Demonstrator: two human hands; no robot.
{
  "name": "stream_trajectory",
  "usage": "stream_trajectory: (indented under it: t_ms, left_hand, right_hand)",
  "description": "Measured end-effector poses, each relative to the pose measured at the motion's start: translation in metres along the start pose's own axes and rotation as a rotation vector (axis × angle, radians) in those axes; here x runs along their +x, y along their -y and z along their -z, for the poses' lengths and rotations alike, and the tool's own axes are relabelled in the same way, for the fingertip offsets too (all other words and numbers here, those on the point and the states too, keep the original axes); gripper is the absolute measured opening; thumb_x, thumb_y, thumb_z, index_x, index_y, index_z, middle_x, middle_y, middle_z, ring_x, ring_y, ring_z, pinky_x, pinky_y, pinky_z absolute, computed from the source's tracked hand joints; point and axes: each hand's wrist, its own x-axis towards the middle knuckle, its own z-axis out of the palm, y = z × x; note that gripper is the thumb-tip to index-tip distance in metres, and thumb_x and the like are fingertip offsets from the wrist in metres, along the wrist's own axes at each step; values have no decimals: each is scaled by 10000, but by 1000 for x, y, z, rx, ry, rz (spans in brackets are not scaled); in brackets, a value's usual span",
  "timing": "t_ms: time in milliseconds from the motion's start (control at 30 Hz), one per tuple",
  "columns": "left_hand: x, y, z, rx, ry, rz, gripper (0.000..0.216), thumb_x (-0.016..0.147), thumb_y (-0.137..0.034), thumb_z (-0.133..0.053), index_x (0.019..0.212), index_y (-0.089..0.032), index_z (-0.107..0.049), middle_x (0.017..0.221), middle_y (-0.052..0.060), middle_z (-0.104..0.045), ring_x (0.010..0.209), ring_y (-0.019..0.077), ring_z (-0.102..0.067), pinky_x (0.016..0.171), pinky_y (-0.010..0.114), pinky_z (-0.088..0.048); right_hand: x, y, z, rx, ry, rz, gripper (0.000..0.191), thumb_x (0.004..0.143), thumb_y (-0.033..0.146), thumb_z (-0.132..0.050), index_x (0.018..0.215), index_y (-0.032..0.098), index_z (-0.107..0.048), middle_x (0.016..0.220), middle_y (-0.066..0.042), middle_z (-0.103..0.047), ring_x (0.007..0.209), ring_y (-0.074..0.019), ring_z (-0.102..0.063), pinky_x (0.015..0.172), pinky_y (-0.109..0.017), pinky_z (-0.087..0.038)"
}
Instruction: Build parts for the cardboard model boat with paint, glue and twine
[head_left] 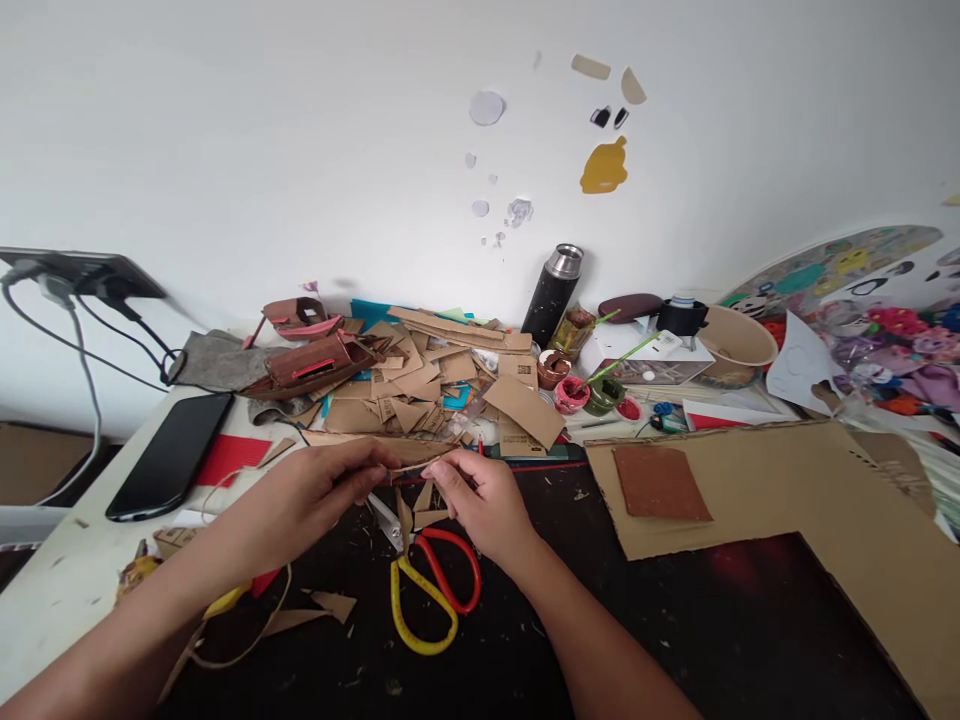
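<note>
My left hand (326, 490) and my right hand (484, 500) meet above the dark mat, fingers pinched on opposite ends of a thin cardboard piece (410, 468) seen almost edge-on. Just below them lie scissors (396, 602) with one yellow and one red handle, blades pointing away to the left. Small cardboard scraps (430, 517) rest beside the blades. More offcuts (334, 605) and a loop of thin cord lie under my left forearm.
A pile of cardboard scraps (420, 375) fills the back. Beside it stand a black flask (553, 295) and open paint jars (571, 394). A large cardboard sheet (757, 490) with a brown square (661, 483) lies right; a phone (172, 455) lies left.
</note>
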Motion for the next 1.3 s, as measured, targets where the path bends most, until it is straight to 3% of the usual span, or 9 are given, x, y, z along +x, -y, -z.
stream_trajectory:
  t_ms: [467, 733, 967, 1300]
  left_hand:
    - [9, 7, -13, 36, 65, -24, 320, 1051, -459, -515, 1070, -280, -779, 934, 4, -810, 806, 198, -743, 725, 269, -547]
    - [15, 4, -6, -24, 25, -27, 297, 1041, -474, -552, 1060, -293, -786, 911, 17, -810, 781, 210, -745, 706, 278, -574]
    - [17, 12, -4, -25, 27, 34, 326, 1039, -530, -562, 1093, -301, -787, 952, 21, -832, 825, 234, -774, 713, 284, -577]
    - [23, 5, -5, -16, 60, 42, 343, 1048, -508, -532, 1104, -287, -788, 942, 23, -834, 821, 231, -777, 705, 278, -575]
  right_hand:
    - [-11, -5, 6, 194, -34, -238, 337, 956, 527, -674, 936, 191, -689, 543, 75, -502, 439, -98, -400, 460, -236, -338]
    - [-12, -8, 13, 2, -2, -171, 236, 955, 423, -684, 999, 201, -753, 675, 20, -615, 591, -142, -552, 567, -259, -410]
    - [-12, -13, 23, -152, -17, -137, 227, 963, 395, -692, 1066, 216, -785, 662, 34, -604, 606, -144, -528, 599, -268, -390]
    - [-12, -9, 20, -227, -28, -104, 205, 972, 388, -700, 1058, 227, -794, 656, 36, -604, 595, -145, -528, 609, -272, -393]
